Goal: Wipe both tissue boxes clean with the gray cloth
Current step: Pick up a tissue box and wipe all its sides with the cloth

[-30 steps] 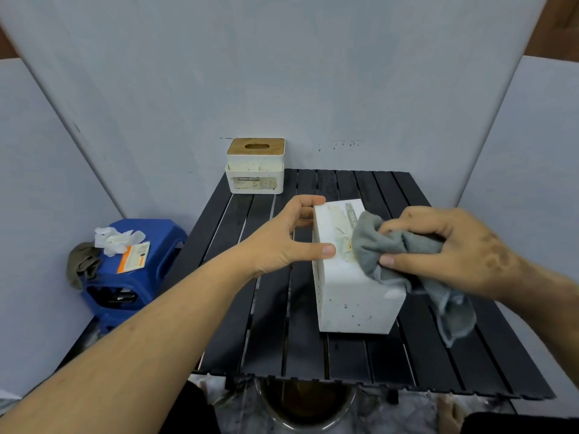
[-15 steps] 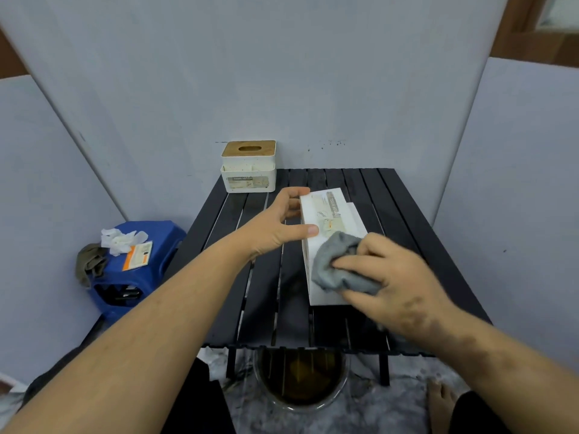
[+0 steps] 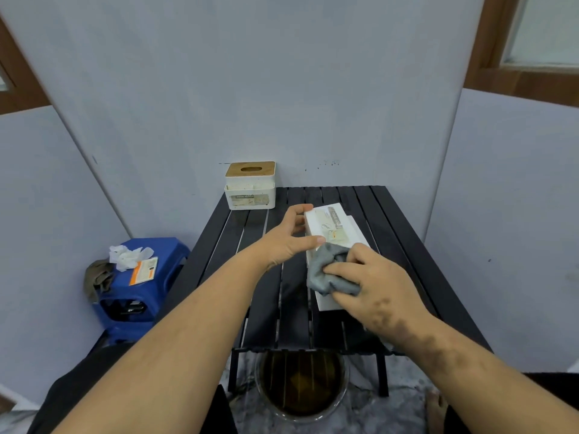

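Observation:
A long white tissue box point(image 3: 329, 227) lies lengthwise on the black slatted table point(image 3: 401, 245), its labelled face turned up. My left hand point(image 3: 286, 239) grips its far left edge, thumb on the near side and fingers on the far end. My right hand point(image 3: 372, 286) presses the bunched gray cloth point(image 3: 326, 272) onto the box's near half and hides that part. A second white tissue box point(image 3: 250, 191) with a wooden lid stands at the table's far left corner, against the wall, untouched.
Gray panels close in the table on the left, back and right. A blue plastic stool point(image 3: 138, 286) left of the table carries crumpled white tissue, an orange card and a brown rag. A round basin of dark liquid point(image 3: 302, 383) sits on the floor under the table's near edge.
The view has pulled back and up. My right hand slid the cloth from the box's far right part toward its near end. My left hand kept its hold on the box.

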A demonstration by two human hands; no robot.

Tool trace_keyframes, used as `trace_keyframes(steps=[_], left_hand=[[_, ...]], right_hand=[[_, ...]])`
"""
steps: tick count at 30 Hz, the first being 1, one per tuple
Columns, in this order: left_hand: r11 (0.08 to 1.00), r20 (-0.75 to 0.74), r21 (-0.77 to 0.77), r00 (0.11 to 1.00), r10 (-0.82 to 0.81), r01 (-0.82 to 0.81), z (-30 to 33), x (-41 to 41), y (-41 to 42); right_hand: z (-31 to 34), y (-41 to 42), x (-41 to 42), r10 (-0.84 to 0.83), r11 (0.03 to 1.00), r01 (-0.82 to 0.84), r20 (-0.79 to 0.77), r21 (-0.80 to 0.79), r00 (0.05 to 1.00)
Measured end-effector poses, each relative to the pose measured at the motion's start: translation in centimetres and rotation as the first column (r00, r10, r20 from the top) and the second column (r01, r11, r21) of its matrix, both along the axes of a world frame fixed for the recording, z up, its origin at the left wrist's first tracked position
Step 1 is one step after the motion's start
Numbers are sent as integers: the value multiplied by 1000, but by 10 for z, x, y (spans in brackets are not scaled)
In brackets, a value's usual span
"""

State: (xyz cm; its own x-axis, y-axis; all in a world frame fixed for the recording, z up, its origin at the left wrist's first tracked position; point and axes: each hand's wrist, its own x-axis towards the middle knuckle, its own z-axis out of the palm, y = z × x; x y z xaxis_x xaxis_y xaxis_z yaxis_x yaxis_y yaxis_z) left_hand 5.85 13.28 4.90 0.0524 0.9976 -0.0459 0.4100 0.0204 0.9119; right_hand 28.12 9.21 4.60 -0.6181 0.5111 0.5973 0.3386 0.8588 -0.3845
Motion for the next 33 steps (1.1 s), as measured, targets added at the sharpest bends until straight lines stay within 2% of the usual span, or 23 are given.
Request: trace_keyframes(steps=[2, 4, 10, 14, 17, 19, 22, 24, 26, 29, 33], left_hand=[[1000, 1, -6, 1000, 3, -3, -2, 0, 1], [1000, 10, -14, 1000, 17, -17, -1, -1, 1], [998, -67, -51, 997, 28, -31, 5, 0, 7], [996, -243, -81, 970, 0, -20, 29, 1, 4], [998, -384, 2, 921, -62, 69, 58, 7, -3], [972, -523, 16, 830, -193, 236, 77, 15, -6], [905, -796, -100, 512, -322, 414, 94, 34, -2], [865, -894, -178, 290, -341, 469, 98, 48, 2], [828, -930, -205, 159, -330, 521, 98, 59, 6], [805, -942, -196, 122, -314, 560, 96, 62, 12], [805, -943, -156, 158, -295, 572, 96, 58, 14]], right_hand=[[4, 1, 3, -86, 993, 95, 108, -73, 990], [6, 13, 21, -182, 977, 201, 204, -75, 962], [23, 39, 68, -232, 886, 266, 134, -380, 964], [22, 47, 86, -264, 829, 221, -13, -514, 964], [21, 52, 89, -273, 787, 157, -108, -597, 956], [21, 55, 91, -246, 752, 81, -165, -654, 955], [15, 64, 91, -276, 724, 72, -193, -686, 942], [10, 70, 91, -306, 701, 84, -191, -709, 933], [4, 73, 90, -319, 679, 94, -178, -728, 931], [-5, 75, 88, -335, 670, 119, -155, -733, 929], [-12, 75, 84, -349, 667, 147, -132, -731, 928]])
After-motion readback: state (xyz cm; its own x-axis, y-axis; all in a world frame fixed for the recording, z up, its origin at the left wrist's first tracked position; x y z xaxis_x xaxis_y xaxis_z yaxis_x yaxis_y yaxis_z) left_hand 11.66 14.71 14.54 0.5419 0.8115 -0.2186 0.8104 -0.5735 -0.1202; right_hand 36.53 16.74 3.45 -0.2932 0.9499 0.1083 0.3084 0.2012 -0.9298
